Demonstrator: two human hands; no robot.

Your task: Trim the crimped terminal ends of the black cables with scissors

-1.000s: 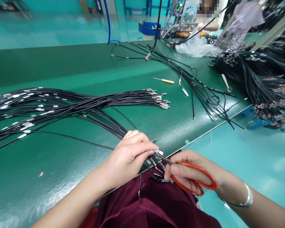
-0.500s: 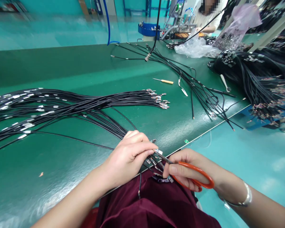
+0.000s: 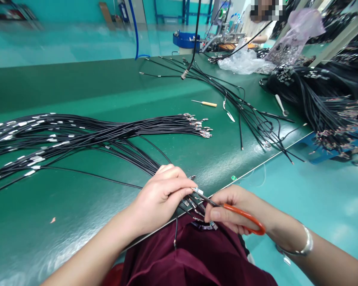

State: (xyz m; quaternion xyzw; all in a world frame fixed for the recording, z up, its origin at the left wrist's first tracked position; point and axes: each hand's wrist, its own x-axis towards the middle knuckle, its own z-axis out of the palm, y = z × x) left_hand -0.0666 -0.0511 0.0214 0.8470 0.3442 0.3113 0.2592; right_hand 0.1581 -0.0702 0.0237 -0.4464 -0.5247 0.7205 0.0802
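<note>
My left hand (image 3: 167,196) is closed over a bundle of black cables (image 3: 137,159) at the table's front edge, thumb and forefinger pinching one cable near its metal terminal (image 3: 198,191). In my right hand (image 3: 231,208) are scissors with orange handles (image 3: 246,216), their dark blades reaching up to that terminal. Whether the blades touch it, I cannot tell. More terminal ends (image 3: 193,204) hang below my left hand, over the dark red clothing on my lap. Just behind, a larger bundle of black cables (image 3: 131,126) with white labels lies across the green table (image 3: 86,91).
Farther back lie a yellow-handled awl (image 3: 209,104), a white-handled tool (image 3: 280,104) and loose black cables (image 3: 223,89). A large heap of cables (image 3: 310,87) stands at the right beside plastic bags (image 3: 241,61). A black cord (image 3: 193,47) hangs down. Another person works at the back right.
The scissors have turned slightly in my right hand, and the lower handle loop is now mostly hidden. My left hand keeps its grip in nearly the same place.
</note>
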